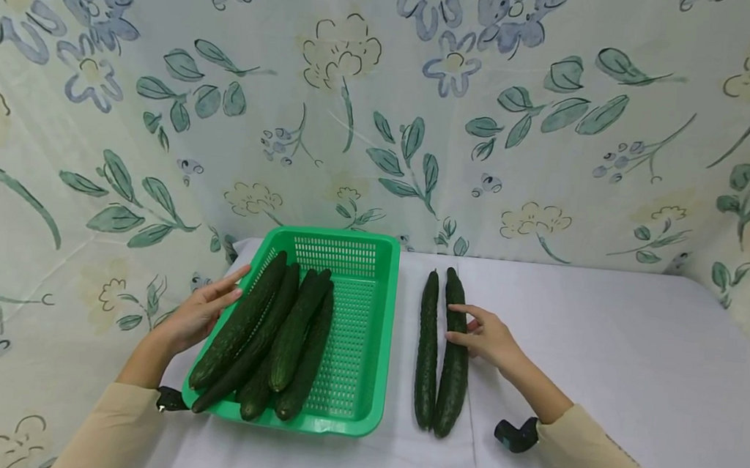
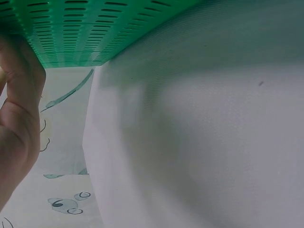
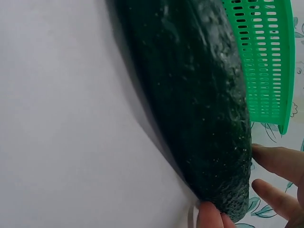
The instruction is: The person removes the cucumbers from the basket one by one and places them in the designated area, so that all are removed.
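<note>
The left arm comes from the near left, and the left hand (image 1: 199,313) lies along the left side of the green basket (image 1: 385,323), its fingers rather straight against the rim. The right arm reaches from the near right; the right hand (image 1: 491,339) pinches the right cucumber (image 1: 452,387) between thumb and fingers, beside the left cucumber (image 1: 428,348), on white cloth (image 1: 603,355).
</note>
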Available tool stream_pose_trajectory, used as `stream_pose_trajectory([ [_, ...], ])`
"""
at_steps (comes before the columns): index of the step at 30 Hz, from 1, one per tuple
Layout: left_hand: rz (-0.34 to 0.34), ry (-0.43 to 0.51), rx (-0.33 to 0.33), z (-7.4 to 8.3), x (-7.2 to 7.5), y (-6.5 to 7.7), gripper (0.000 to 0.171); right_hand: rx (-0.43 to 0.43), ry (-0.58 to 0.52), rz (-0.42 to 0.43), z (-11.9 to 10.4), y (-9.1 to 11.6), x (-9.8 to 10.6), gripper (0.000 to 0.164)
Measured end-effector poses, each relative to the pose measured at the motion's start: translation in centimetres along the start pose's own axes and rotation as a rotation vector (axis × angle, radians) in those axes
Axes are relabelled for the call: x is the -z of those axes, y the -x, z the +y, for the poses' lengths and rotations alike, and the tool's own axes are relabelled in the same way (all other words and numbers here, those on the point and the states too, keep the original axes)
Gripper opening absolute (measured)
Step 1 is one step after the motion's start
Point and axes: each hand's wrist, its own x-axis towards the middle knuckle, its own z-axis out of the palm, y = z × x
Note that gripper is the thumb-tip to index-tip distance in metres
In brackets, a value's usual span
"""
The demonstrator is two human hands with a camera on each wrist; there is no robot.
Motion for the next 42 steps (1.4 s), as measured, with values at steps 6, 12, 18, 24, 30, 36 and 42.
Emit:
stream_pose_trajectory([
  [6,-0.002,-0.013,-0.003,-0.1,0.0,0.1,0.057,-0.015,0.015,0.013,-0.6,0.1,0.9,0.062],
  [12,-0.010,-0.016,-0.016,0.0,0.1,0.0,0.056,-0.017,-0.004,0.031,-1.5,-0.1,1.8,0.066],
  [18,-0.007,0.006,-0.014,-0.1,0.2,0.0,0.056,0.019,-0.028,0.052,-3.1,-0.6,2.6,0.065],
  [24,0.000,0.000,-0.016,-0.3,0.2,0.0,0.056,0.052,-0.059,0.042,-4.7,-0.9,2.9,0.061],
  [30,-0.004,0.004,-0.024,-0.2,0.1,0.1,0.056,0.069,-0.098,0.028,-6.4,-1.2,2.7,0.059],
  [36,-0.006,-0.005,-0.016,-0.2,0.1,0.0,0.056,0.112,-0.131,0.003,-8.4,-1.8,2.3,0.059],
  [42,-0.003,-0.009,-0.021,-0.2,0.1,-0.1,0.057,0.156,-0.149,-0.022,-10.5,-2.2,1.7,0.055],
])
